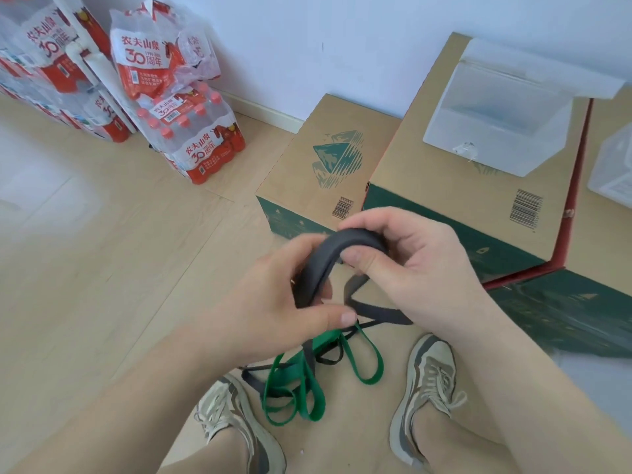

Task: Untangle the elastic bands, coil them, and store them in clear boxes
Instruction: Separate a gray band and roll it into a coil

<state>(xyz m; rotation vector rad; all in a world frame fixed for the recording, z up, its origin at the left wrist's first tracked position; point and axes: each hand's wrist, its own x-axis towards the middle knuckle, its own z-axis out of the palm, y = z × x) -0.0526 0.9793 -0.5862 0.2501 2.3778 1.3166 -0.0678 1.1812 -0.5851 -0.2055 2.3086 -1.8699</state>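
Cartons (427, 159): green mountain print, barcodes. Water packs (201, 145) read "农夫山泉 30周年". Clear box (496, 131), lid (547, 70) up, on taller carton's far edge. Both grip the black band (328, 248): left hand (273, 302) low, right hand (410, 261) atop its arc. Green band (294, 398) on floor (102, 234), below hands, between shoes (427, 388).

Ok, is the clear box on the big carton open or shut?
Open. The clear box has its lid swung back behind it, and nothing shows inside.
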